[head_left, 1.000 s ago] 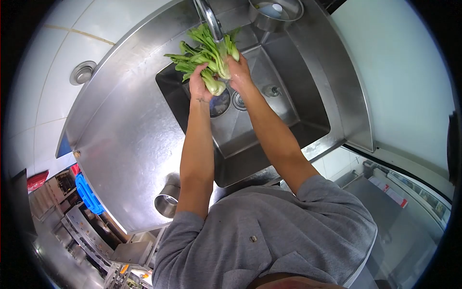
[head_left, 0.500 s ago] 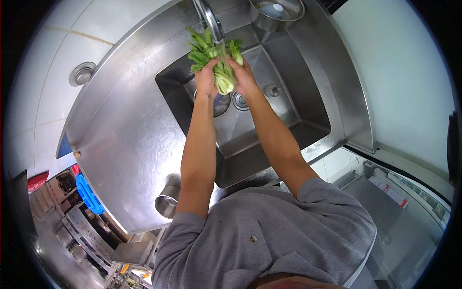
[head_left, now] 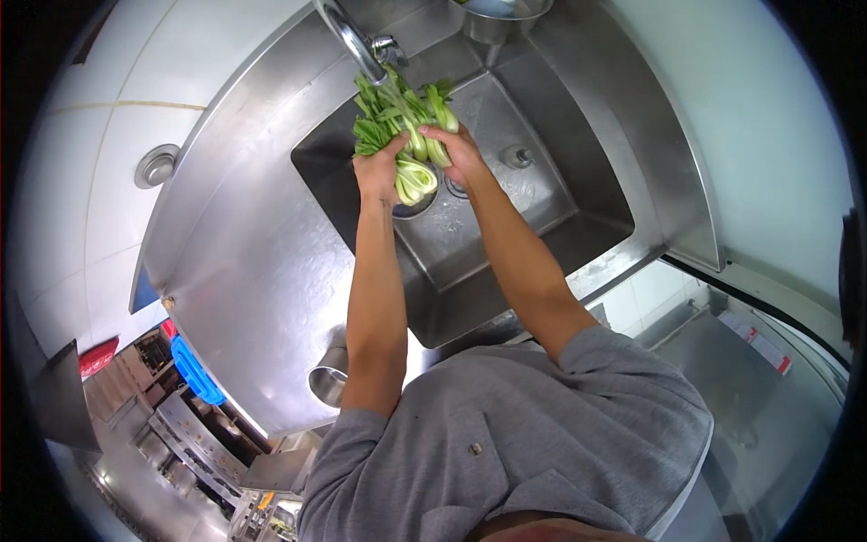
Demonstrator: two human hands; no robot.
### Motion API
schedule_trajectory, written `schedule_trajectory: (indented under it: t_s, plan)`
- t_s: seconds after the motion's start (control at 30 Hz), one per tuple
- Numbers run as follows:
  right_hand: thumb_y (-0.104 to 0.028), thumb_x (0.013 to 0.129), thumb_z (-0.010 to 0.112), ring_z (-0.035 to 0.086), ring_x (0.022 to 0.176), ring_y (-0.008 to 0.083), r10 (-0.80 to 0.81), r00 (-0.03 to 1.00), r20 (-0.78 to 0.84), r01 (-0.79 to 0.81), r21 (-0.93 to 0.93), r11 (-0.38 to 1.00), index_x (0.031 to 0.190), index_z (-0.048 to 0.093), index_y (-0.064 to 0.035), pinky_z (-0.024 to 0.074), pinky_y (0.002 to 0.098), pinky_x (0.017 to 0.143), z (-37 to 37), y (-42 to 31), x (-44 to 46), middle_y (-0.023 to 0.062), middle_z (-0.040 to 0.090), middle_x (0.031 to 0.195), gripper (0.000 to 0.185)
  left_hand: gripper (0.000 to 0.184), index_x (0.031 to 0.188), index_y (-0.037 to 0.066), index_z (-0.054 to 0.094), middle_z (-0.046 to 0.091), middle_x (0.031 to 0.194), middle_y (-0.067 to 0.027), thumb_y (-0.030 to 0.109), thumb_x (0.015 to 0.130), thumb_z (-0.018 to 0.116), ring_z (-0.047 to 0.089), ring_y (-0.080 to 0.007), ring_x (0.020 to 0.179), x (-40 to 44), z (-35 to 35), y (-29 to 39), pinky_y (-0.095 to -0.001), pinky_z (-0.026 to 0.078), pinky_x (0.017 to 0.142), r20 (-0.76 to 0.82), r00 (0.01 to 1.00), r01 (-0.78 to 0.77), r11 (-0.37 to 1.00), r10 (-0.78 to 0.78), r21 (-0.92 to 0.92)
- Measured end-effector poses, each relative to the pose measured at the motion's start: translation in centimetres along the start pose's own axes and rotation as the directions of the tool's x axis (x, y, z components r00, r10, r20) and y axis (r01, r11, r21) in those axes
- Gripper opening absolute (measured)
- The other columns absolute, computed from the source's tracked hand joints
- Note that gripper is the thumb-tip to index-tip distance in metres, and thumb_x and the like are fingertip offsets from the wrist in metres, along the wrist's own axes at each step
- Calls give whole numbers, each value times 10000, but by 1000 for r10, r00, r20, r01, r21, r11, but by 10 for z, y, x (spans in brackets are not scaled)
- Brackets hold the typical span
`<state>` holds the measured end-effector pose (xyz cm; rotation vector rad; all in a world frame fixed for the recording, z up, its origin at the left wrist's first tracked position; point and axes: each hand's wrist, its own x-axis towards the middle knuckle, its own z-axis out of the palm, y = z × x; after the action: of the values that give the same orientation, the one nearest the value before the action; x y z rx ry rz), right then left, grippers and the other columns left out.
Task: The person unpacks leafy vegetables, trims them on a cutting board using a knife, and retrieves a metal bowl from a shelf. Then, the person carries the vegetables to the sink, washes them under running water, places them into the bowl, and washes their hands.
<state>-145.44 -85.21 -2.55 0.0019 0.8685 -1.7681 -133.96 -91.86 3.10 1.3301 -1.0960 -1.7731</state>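
Note:
A bunch of leafy greens that look like bok choy (head_left: 414,144) is gripped between both hands over the sink (head_left: 533,226). My left hand (head_left: 379,170) is closed round its left side, thumb on top of the stalks. On the other side, my right hand (head_left: 459,154) holds the stalks with its thumb across them. The pale cut ends point toward me and the leaves point toward the faucet (head_left: 357,45). The spout is just above the leaves. Below the bunch, a round vessel (head_left: 415,210) in the sink is mostly hidden.
Farther back, a metal pot (head_left: 492,27) stands at the sink's rear edge. A metal cup-like container (head_left: 327,384) rests on the steel counter (head_left: 244,271) beside my left arm. A drain fitting (head_left: 517,157) is on the sink floor. Blue plastic (head_left: 194,369) shows past the counter's left edge.
Both hands have drawn the greens slightly toward me, away from the faucet. The stalks are spread wider, and my right hand's thumb now lies across them. The view has shifted a little.

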Motion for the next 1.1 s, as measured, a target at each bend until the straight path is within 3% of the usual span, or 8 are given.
schedule_trajectory:
  t_s: [0.27,0.33,0.4,0.47,0.67,0.77,0.97,1.1]
  plan:
    - [-121,848,741,667,943,264,177,983,45,-180,77,981,1236,538,-6,585,446,693,-5,3,-17,134,641,1102,453,358,1121,-64,648,689,1045,-115,-30,782,759,667,-184,873,-20,-17,16,-328,529,720,177,978,71,971,-114,229]
    - [-96,835,751,674,934,262,153,987,57,-155,40,987,1225,551,-6,599,449,706,-5,1,-18,138,649,1086,447,317,1087,-54,669,699,993,-100,-21,785,759,664,-171,842,-27,-16,15,-318,516,700,188,981,1,976,-43,217]
    - [-72,822,761,681,925,260,133,988,75,-134,-1,991,1214,564,-6,614,452,720,0,-2,-20,141,657,1070,443,247,1034,-41,693,709,927,-87,-5,798,757,666,-167,800,-31,-14,22,-311,514,684,161,987,-85,897,15,435]
    - [-51,817,760,680,930,249,159,985,72,-142,-203,969,1236,545,-9,619,424,732,4,-4,-19,134,651,1092,473,230,1020,-41,700,712,907,-82,8,803,760,666,-164,781,-15,-21,4,-310,516,678,216,976,-116,892,21,438]
    - [-25,791,761,678,936,247,111,990,87,-104,-87,991,1267,520,-13,613,427,734,4,-8,-16,126,651,1102,533,209,1005,-46,705,715,908,-82,23,814,755,672,-165,780,-10,-10,15,-311,525,667,389,919,-94,919,-67,382]
    - [-51,803,746,675,959,263,32,993,110,-29,-34,999,1277,514,-16,604,431,753,-1,-5,-3,131,648,1112,529,231,1046,-42,683,709,955,-95,2,823,724,676,-175,829,-10,-7,27,-304,534,678,442,889,-145,839,-122,524]
    - [-114,842,708,658,1003,271,114,952,286,-151,112,982,1280,529,-57,571,439,829,-3,-5,11,119,638,1131,476,287,1126,-6,645,644,919,-61,-9,840,668,597,-140,711,-23,-3,33,-285,503,614,215,975,66,995,-48,-78]
    - [-187,863,670,626,1097,316,148,961,232,-150,-9,989,1329,503,1,515,479,942,-6,11,23,162,631,1220,529,219,1055,-12,669,626,863,-52,-16,837,659,594,-140,709,-23,-27,26,-278,498,608,45,998,43,991,-38,-123]
